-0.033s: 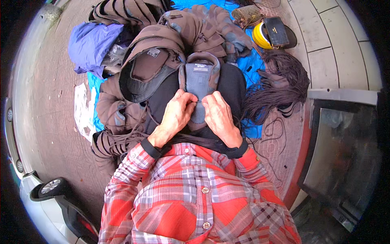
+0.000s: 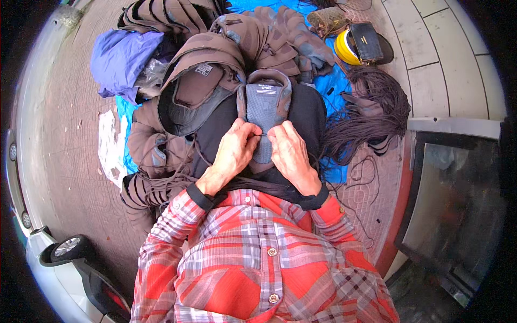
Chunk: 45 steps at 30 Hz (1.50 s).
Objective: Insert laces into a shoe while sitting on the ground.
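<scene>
A shoe upper (image 2: 282,99) in brown and grey-blue lies across my dark-clothed lap, its opening at the far end. The grey mesh tongue (image 2: 262,113) shows along its middle. My left hand (image 2: 235,148) and my right hand (image 2: 291,153) meet over the tongue from either side. Both have thumb and fingers pinched together. Between the fingertips runs a short dark strand, which looks like a shoelace (image 2: 263,134); its ends are hidden in my fingers. More dark laces (image 2: 245,183) lie over my lap behind my wrists.
Nested stacks of brown shoe uppers (image 2: 202,46) surround my knees at left and ahead. A purple bag (image 2: 123,59) sits at far left. Right of my knees, a heap of dark laces (image 2: 371,116) spreads over blue sheeting (image 2: 325,84). Beyond stands a yellow round container (image 2: 344,47).
</scene>
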### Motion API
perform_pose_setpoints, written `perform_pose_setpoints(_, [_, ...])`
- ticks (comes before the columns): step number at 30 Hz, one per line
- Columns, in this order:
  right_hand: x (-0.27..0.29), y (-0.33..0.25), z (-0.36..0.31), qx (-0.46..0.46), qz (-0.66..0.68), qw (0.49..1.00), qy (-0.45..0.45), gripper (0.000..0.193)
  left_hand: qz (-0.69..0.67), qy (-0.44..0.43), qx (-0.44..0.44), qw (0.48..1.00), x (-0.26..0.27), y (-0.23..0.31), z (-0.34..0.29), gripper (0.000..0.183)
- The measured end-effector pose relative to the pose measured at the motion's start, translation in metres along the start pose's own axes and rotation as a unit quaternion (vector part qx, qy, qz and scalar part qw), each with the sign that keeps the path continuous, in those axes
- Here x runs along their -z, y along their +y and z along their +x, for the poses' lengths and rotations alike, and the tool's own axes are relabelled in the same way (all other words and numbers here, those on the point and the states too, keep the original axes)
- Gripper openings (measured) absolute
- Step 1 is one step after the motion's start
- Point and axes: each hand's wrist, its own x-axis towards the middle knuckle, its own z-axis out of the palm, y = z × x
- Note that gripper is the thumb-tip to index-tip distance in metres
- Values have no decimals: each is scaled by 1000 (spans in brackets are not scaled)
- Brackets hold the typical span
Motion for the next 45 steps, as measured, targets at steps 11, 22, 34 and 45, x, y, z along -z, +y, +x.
perform_pose_setpoints(11, [-4, 0, 3, -33, 40, 999, -11, 16, 15, -6, -29, 999, 0, -7, 0, 13])
perform_pose_setpoints(22, [4, -2, 5, 59, 39, 996, -47, 30, -1, 16, -32, 999, 0, -6, -6, 20])
perform_pose_setpoints(34, [0, -2, 6, 73, 11, 996, 41, 29, 118, 16, -25, 993, -6, 3, -7, 16])
perform_pose_setpoints(45, [-16, -1, 5, 7, 79, 996, 33, 36, 84, 36, -34, 995, -12, -6, -4, 14])
